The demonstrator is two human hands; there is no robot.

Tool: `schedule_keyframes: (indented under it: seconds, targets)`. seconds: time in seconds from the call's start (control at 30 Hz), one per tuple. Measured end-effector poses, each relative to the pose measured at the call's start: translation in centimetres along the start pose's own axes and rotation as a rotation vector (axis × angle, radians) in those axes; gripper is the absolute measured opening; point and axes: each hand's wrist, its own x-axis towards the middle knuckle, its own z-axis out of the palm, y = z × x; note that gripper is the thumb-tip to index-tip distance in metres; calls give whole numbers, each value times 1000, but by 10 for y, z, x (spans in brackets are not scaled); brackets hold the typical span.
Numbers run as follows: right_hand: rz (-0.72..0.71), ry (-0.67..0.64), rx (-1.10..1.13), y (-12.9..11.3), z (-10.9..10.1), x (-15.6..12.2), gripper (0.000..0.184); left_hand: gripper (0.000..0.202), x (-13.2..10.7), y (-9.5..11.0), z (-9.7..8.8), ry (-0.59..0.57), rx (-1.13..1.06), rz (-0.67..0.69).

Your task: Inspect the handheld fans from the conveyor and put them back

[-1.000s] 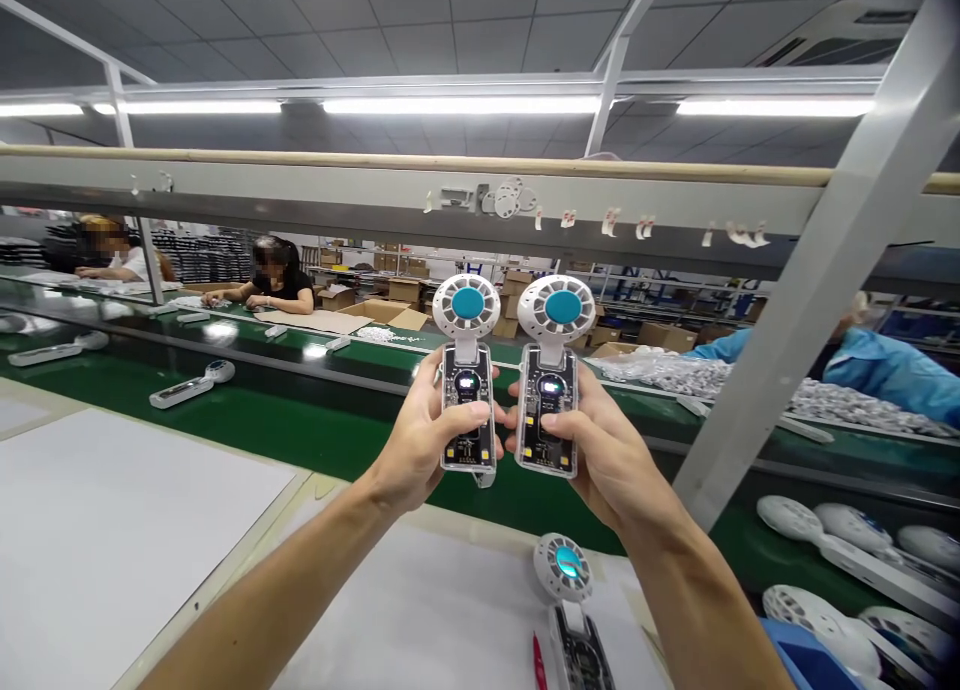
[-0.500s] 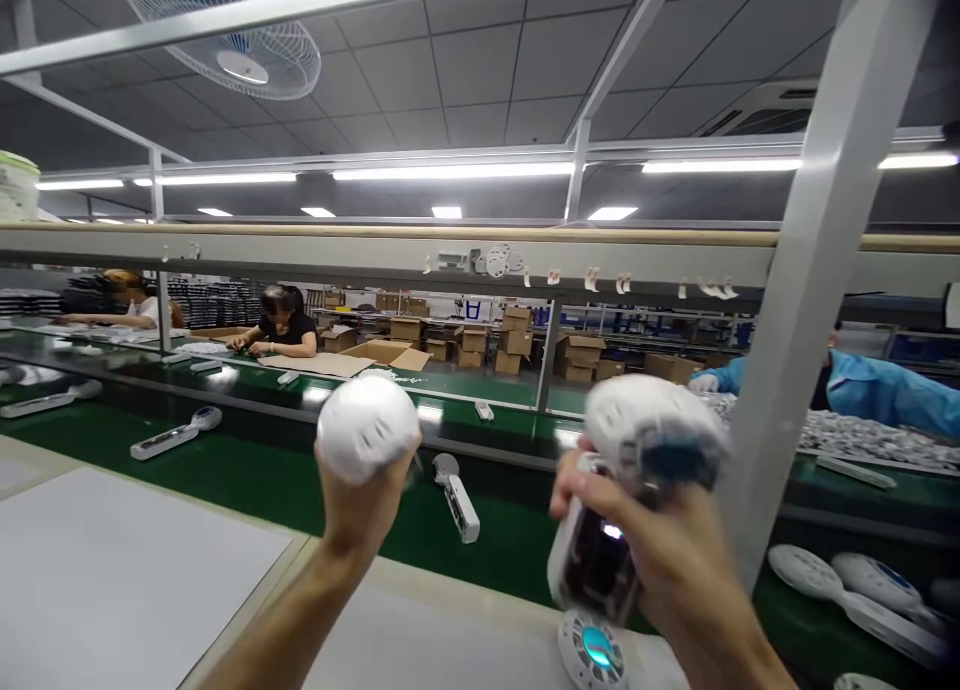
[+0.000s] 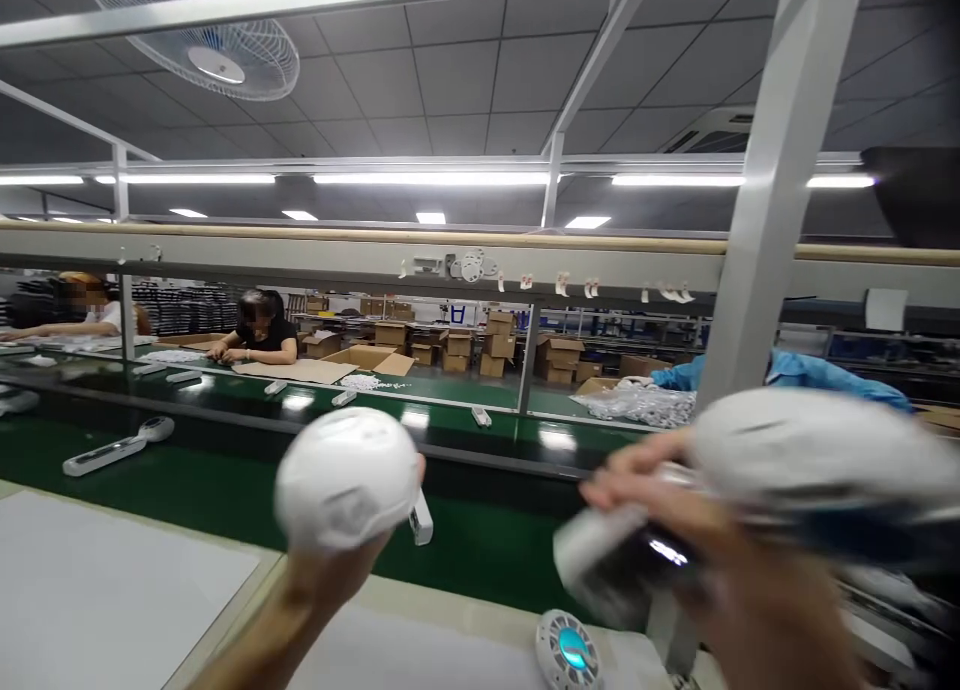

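My left hand is closed around a small handheld fan; its white round head points away from me and hides most of my fingers. My right hand grips a second handheld fan close to the camera, blurred by motion, with its white head to the right and its dark clear handle to the left. A third fan with a teal centre lies on the white table below, between my hands.
A green conveyor belt runs across in front, carrying a fan at left and another behind my left hand. A grey slanted post stands at right. Other workers sit beyond the belt. A white sheet covers the table at left.
Both fans, first held upright facing me side by side, have been turned away and spread apart. The right-hand fan has swung right and closer to the camera, now blurred.
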Motion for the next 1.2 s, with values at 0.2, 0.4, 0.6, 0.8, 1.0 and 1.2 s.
schedule_keyframes:
  seconds: [0.2,0.4,0.6,0.8,1.0,1.2]
  targets:
    - [416,-315,-113,43,43,28,31,33,4,-98,48,-384,253,-347]
    - [609,-567,-409,103,73,11,24,40,0,-181,91,-497,561,-446]
    - [733,-805,-647,123,88,-11,29,38,-12,-225,76,-599,1008,-382]
    - [601,-846,-595,99,75,8,29,56,22,-230,8,-499,1264,-403]
    - [535,-601,-607,85,68,45,32,82,35,-255,-43,-438,1210,-761]
    - [792,-447,-666,125,46,33,34,89,28,-279,-46,-352,1101,-823]
